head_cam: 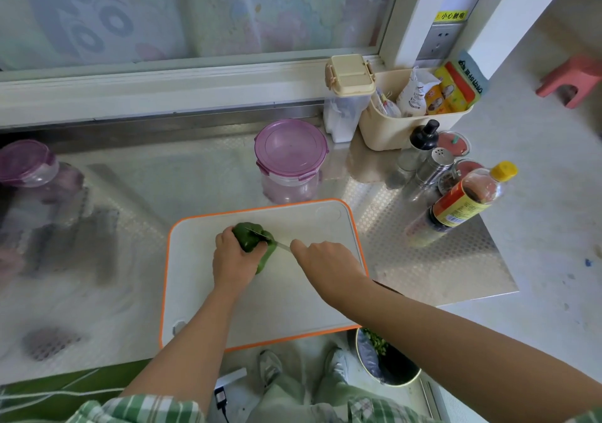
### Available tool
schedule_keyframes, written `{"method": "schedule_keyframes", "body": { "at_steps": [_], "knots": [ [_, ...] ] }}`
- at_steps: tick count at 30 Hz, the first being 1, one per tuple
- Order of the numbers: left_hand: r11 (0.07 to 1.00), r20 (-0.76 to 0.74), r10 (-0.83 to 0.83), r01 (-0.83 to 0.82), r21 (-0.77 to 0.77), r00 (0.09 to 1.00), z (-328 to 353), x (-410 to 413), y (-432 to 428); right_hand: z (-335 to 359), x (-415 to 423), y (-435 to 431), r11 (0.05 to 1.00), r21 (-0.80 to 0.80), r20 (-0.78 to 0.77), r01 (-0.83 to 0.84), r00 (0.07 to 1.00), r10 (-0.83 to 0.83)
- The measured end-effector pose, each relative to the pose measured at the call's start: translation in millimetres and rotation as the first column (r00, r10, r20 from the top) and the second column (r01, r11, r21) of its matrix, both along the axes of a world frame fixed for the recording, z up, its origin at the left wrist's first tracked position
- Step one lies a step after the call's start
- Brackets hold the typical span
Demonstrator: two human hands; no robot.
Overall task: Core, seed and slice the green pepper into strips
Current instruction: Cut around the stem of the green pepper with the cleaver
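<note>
Fingers (225, 237) of my left hand (233, 261) curl round the pepper (250, 238), pinning it to the board (312, 227) on the steel surface (423, 259). My right hand (321, 259) grips the knife (282, 245), whose blade lies across the pepper's top; how deep it sits I cannot tell. I judge this to be the coring cut. I should tuck the left fingertips back from the edge, stop the pepper rolling, and draw the blade steadily around the core rather than press straight down.
</note>
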State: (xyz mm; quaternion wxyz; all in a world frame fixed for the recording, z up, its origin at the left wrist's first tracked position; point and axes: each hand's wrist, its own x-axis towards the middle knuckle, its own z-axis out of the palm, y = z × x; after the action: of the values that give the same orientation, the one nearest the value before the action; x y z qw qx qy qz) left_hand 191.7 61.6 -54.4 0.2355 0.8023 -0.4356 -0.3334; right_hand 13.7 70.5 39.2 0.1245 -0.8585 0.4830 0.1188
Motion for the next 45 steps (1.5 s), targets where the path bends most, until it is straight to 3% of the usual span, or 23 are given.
{"method": "schedule_keyframes", "body": {
  "at_steps": [5,16,26,33,40,45],
  "knots": [
    [0.998,0.056,0.055,-0.055,0.001,0.997,2,-8,3,-7,5,1,0.999,-0.02,0.032,0.029,0.999,-0.029],
    [0.999,-0.119,-0.047,0.045,-0.02,0.992,7,9,10,13,-22,-28,0.985,-0.072,-0.024,-0.157,0.987,0.156],
    [0.998,-0.023,0.057,-0.057,-0.014,0.998,11,-5,10,14,26,-3,1.0,0.019,-0.018,0.002,1.0,-0.001],
    [0.997,-0.035,0.071,-0.072,-0.023,0.997,5,1,11,23,7,-21,0.992,-0.102,0.034,0.08,0.996,-0.076],
    [0.998,-0.073,0.025,-0.03,-0.062,0.997,5,4,15,20,-4,-18,0.998,-0.048,0.012,-0.031,0.999,0.032],
    [0.997,-0.021,-0.031,0.029,-0.075,0.999,2,2,18,19,0,-19,0.999,-0.008,-0.012,-0.049,0.999,0.049]
  ]
}}
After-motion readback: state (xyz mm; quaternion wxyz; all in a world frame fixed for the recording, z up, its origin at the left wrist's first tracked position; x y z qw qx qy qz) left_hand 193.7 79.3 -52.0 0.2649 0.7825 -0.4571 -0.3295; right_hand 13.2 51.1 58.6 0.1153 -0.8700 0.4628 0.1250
